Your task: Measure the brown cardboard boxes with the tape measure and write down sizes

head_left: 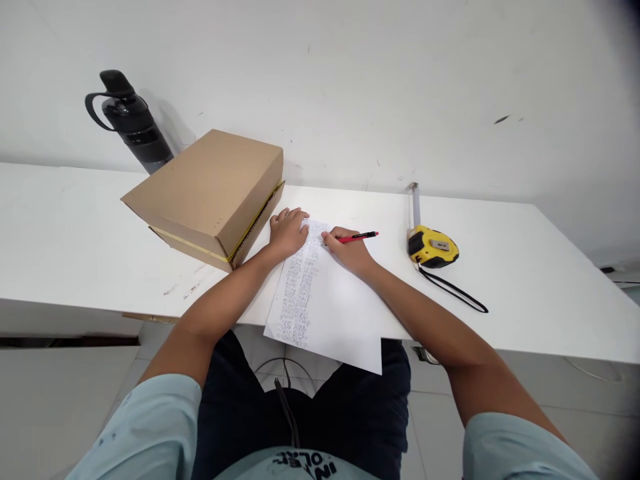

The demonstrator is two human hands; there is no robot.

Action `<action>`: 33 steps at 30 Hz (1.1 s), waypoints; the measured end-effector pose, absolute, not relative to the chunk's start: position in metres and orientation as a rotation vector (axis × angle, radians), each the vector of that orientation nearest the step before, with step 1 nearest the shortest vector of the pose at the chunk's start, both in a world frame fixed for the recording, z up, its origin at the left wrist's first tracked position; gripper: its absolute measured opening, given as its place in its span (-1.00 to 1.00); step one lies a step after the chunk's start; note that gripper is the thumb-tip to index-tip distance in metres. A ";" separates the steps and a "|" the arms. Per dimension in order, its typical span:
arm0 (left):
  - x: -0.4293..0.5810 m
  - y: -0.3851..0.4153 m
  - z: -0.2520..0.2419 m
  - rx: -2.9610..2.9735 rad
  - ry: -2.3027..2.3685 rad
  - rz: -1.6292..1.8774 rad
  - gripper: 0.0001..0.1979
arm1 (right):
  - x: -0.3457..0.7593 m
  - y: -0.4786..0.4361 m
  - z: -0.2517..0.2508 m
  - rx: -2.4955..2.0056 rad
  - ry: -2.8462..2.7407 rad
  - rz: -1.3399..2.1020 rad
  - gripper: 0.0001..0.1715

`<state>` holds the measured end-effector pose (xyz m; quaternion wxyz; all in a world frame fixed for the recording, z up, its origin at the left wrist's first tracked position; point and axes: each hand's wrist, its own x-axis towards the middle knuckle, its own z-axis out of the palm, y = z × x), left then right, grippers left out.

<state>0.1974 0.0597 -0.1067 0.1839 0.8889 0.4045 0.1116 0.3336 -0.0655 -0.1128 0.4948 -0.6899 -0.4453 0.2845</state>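
A sheet of paper (pixel 345 307) lies on the white table, its lower edge hanging over the front. Rows of small handwriting fill its left part, while the right part is blank. My right hand (pixel 349 252) grips a red and black pen (pixel 359 237), with the tip hidden by the fingers near the top of the writing. My left hand (pixel 289 233) rests on the sheet's upper left edge, fingers spread and holding nothing. Just left of that hand stands a brown cardboard box (pixel 215 180).
A yellow and black tape measure (pixel 433 247) lies to the right, its blade partly out toward the wall and its black strap (pixel 455 290) toward me. Behind the box, a dark water bottle (pixel 135 123) stands near the wall. The white table (pixel 540 287) has a front edge close to my lap.
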 end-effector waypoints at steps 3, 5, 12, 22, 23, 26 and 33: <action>0.197 0.060 -0.107 2.512 1.135 0.315 -0.60 | 0.333 -0.065 -0.113 -1.666 -1.087 0.706 -0.42; 0.197 0.060 -0.107 2.517 1.131 0.319 -0.61 | 0.333 -0.065 -0.114 -1.661 -1.100 0.718 -0.40; 0.196 0.060 -0.107 2.495 1.136 0.314 -0.61 | 0.335 -0.064 -0.116 -1.667 -1.120 0.686 -0.39; 0.194 0.058 -0.104 2.501 1.137 0.299 -0.60 | 0.336 -0.064 -0.118 -1.685 -1.110 0.666 -0.43; 0.194 0.058 -0.104 2.503 1.137 0.301 -0.60 | 0.336 -0.064 -0.118 -1.684 -1.115 0.670 -0.42; 0.195 0.058 -0.104 2.505 1.134 0.304 -0.60 | 0.335 -0.064 -0.118 -1.690 -1.118 0.663 -0.42; 0.195 0.059 -0.105 2.506 1.131 0.307 -0.59 | 0.334 -0.065 -0.116 -1.693 -1.099 0.637 -0.43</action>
